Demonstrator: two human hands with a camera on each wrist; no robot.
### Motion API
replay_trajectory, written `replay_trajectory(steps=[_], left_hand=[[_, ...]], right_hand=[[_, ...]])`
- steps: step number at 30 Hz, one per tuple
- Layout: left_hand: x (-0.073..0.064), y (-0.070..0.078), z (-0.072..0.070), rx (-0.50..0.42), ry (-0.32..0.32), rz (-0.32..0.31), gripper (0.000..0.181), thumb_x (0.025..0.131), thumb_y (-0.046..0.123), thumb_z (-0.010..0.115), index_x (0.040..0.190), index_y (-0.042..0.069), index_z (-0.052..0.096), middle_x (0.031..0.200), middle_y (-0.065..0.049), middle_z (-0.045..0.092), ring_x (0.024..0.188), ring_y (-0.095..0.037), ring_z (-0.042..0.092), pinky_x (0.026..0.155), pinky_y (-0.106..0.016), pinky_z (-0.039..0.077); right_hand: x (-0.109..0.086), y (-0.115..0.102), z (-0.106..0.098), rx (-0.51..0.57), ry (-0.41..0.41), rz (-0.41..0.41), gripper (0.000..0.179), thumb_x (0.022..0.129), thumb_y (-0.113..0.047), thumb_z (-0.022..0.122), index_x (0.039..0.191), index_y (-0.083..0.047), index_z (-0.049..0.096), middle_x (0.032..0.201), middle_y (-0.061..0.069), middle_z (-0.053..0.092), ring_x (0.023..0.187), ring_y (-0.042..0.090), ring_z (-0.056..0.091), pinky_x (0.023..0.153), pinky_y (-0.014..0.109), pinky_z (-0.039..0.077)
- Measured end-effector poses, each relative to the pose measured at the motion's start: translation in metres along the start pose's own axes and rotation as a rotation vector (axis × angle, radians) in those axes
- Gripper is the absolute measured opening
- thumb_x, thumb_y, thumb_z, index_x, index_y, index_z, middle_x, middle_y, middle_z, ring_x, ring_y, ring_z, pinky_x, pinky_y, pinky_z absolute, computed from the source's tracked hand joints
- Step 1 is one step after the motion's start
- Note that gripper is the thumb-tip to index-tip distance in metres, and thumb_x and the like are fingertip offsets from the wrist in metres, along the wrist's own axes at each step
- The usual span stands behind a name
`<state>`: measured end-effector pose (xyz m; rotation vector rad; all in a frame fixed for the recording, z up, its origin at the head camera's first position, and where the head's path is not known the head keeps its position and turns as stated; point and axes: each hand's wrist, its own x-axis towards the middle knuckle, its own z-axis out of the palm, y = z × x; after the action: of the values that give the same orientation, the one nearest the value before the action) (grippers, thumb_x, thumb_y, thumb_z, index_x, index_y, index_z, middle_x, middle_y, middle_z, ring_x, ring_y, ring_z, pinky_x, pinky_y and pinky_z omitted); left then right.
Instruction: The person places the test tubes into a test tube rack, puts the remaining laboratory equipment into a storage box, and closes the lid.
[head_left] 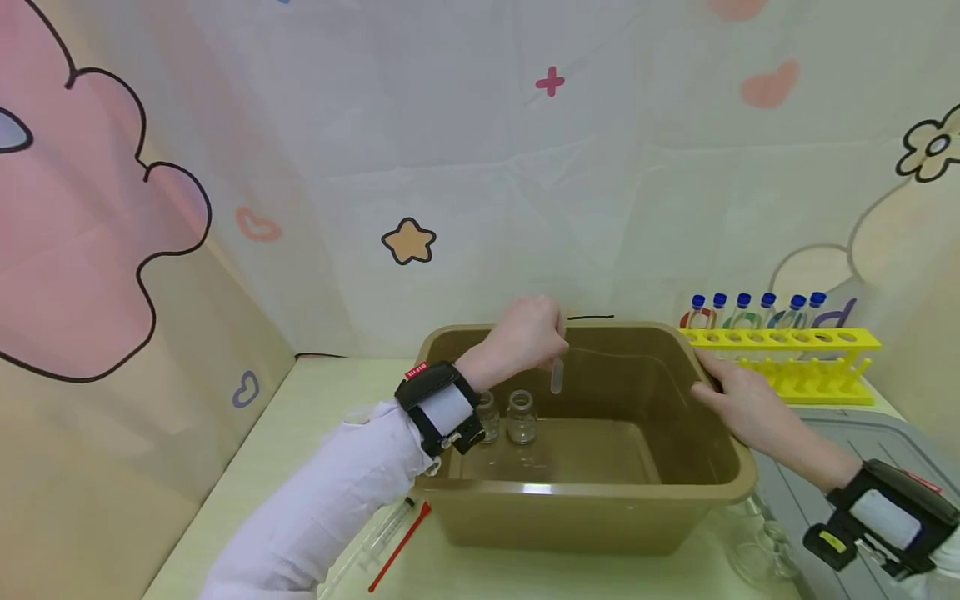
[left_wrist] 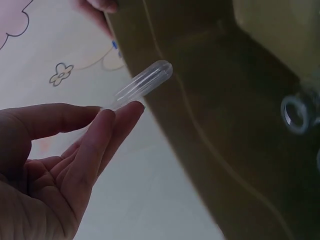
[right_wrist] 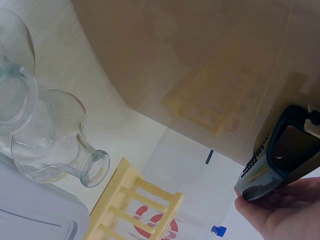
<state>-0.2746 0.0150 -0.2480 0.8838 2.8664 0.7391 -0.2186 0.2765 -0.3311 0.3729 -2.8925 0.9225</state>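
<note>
My left hand (head_left: pixel 525 337) is over the brown plastic bin (head_left: pixel 592 517), pinching a slim clear round-ended tube (head_left: pixel 557 375). In the left wrist view the tube (left_wrist: pixel 145 82) sticks out past the thumb and fingertips; its other end is hidden by them. Its rounded end points down into the bin. Two small glass jars (head_left: pixel 522 417) stand on the bin floor, one partly behind my left wrist. My right hand (head_left: pixel 750 408) grips the bin's right rim. In the right wrist view its fingers touch a dark, ridged loop (right_wrist: pixel 272 155) at the bin's side.
A yellow test tube rack (head_left: pixel 787 340) with several blue-capped tubes stands right of the bin. Glass flasks (head_left: pixel 761 554) and a grey tray (head_left: pixel 840 433) lie nearer. A syringe (head_left: pixel 390 529) and red stick (head_left: pixel 401 546) lie at the bin's front left. A printed curtain hangs behind.
</note>
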Motion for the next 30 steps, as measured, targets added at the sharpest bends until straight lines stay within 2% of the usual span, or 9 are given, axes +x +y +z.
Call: replay_trajectory(steps=[4, 10, 18, 22, 24, 25, 27, 28, 30], left_hand=[[0.010, 0.001, 0.019, -0.121, -0.064, -0.026, 0.023, 0.080, -0.002, 0.059, 0.057, 0.000, 0.063, 0.053, -0.006, 0.060, 0.047, -0.017, 0.060, 0.046, -0.023, 0.047], [0.019, -0.009, 0.045, -0.304, -0.166, -0.154, 0.019, 0.082, 0.001, 0.062, 0.064, -0.004, 0.065, 0.057, -0.010, 0.062, 0.051, -0.020, 0.062, 0.050, -0.028, 0.050], [0.021, -0.025, 0.072, -0.352, -0.300, -0.227, 0.015, 0.082, 0.001, 0.060, 0.073, -0.008, 0.067, 0.064, -0.014, 0.064, 0.056, -0.022, 0.063, 0.055, -0.027, 0.050], [0.016, -0.029, 0.084, -0.477, -0.366, -0.332, 0.012, 0.082, -0.004, 0.057, 0.079, -0.014, 0.064, 0.072, -0.023, 0.063, 0.066, -0.031, 0.064, 0.059, -0.035, 0.051], [0.020, -0.036, 0.095, -0.542, -0.392, -0.397, 0.009, 0.080, -0.007, 0.058, 0.077, -0.014, 0.063, 0.071, -0.024, 0.062, 0.066, -0.032, 0.064, 0.059, -0.035, 0.051], [0.025, -0.043, 0.104, -0.573, -0.406, -0.426, 0.008, 0.079, -0.008, 0.059, 0.077, -0.015, 0.063, 0.072, -0.025, 0.062, 0.066, -0.032, 0.064, 0.060, -0.035, 0.051], [0.048, -0.075, 0.140, -0.679, -0.487, -0.475, 0.008, 0.075, -0.007, 0.064, 0.075, -0.015, 0.063, 0.071, -0.024, 0.062, 0.065, -0.031, 0.064, 0.059, -0.034, 0.051], [0.061, -0.092, 0.162, -0.694, -0.499, -0.512, 0.008, 0.075, -0.006, 0.065, 0.075, -0.014, 0.063, 0.072, -0.023, 0.063, 0.066, -0.030, 0.064, 0.060, -0.033, 0.051], [0.087, -0.124, 0.206, -0.638, -0.503, -0.568, 0.010, 0.077, -0.002, 0.066, 0.080, -0.012, 0.065, 0.078, -0.021, 0.064, 0.071, -0.028, 0.064, 0.064, -0.032, 0.050]], right_hand=[[-0.001, 0.001, 0.000, 0.004, 0.013, -0.010, 0.053, 0.096, -0.016, 0.041, 0.137, 0.010, 0.021, 0.120, 0.033, 0.044, 0.085, 0.030, 0.058, 0.071, 0.044, 0.048], [0.000, 0.001, 0.001, -0.004, 0.018, -0.010, 0.052, 0.096, -0.016, 0.042, 0.137, 0.010, 0.023, 0.120, 0.032, 0.045, 0.085, 0.029, 0.057, 0.071, 0.044, 0.048], [0.000, 0.000, 0.001, -0.010, 0.017, -0.003, 0.053, 0.096, -0.016, 0.041, 0.137, 0.010, 0.023, 0.120, 0.032, 0.045, 0.089, 0.034, 0.056, 0.075, 0.048, 0.045], [0.001, 0.000, 0.000, -0.010, 0.013, -0.003, 0.052, 0.096, -0.018, 0.040, 0.138, 0.009, 0.023, 0.122, 0.032, 0.043, 0.090, 0.034, 0.056, 0.075, 0.048, 0.045], [0.001, 0.000, 0.000, -0.014, 0.012, -0.003, 0.052, 0.096, -0.018, 0.041, 0.137, 0.009, 0.023, 0.123, 0.032, 0.043, 0.091, 0.035, 0.055, 0.076, 0.049, 0.044], [0.001, 0.000, 0.000, -0.015, 0.011, -0.002, 0.053, 0.096, -0.018, 0.041, 0.137, 0.009, 0.023, 0.123, 0.033, 0.042, 0.091, 0.035, 0.055, 0.076, 0.049, 0.044], [0.001, 0.000, 0.000, -0.018, 0.009, 0.005, 0.053, 0.096, -0.018, 0.041, 0.137, 0.010, 0.022, 0.123, 0.033, 0.041, 0.092, 0.036, 0.055, 0.076, 0.050, 0.043], [0.001, 0.001, 0.000, -0.021, 0.008, 0.007, 0.053, 0.096, -0.018, 0.041, 0.137, 0.010, 0.022, 0.124, 0.034, 0.041, 0.092, 0.037, 0.054, 0.077, 0.050, 0.043], [0.001, 0.001, 0.000, -0.021, 0.009, 0.013, 0.053, 0.096, -0.018, 0.041, 0.138, 0.010, 0.022, 0.123, 0.033, 0.042, 0.091, 0.036, 0.055, 0.076, 0.049, 0.044]])
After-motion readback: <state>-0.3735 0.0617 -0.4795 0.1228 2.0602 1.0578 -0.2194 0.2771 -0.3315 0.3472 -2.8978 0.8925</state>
